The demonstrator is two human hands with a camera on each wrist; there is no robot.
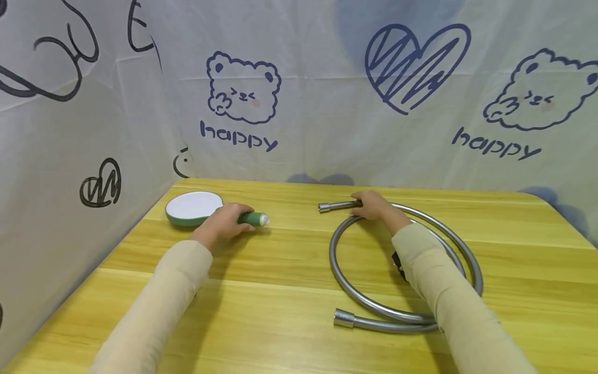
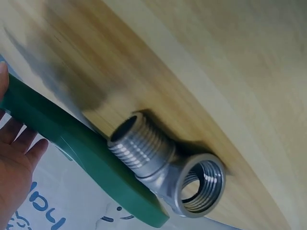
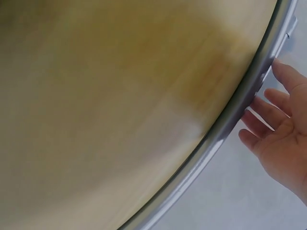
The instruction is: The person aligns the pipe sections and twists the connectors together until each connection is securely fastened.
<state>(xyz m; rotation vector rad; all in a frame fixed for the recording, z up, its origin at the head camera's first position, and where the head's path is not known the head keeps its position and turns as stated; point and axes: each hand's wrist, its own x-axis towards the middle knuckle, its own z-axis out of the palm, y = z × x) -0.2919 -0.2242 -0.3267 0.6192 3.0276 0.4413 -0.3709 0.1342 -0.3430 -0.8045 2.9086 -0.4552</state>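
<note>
A green shower head [image 1: 194, 205] with a white face lies at the table's left side. My left hand [image 1: 224, 222] is around its green handle, thumb on one side and fingers on the other; the left wrist view shows part of this handle grip. On the right lies a coiled grey shower hose [image 1: 343, 275]. Over the hose near its far end nut [image 1: 324, 207] is my right hand [image 1: 371, 205], thumb and index finger on either side. In the right wrist view the right hand's fingers [image 3: 261, 112] look loosely extended beside the hose; whether they touch it is hidden.
A silver threaded tee fitting [image 2: 163, 163] stands beside the shower head in the left wrist view. The hose's nearer end nut [image 1: 344, 318] lies toward the front of the wooden table [image 1: 261, 291]. Cloth with drawings [image 1: 322, 104] hangs behind and to the left.
</note>
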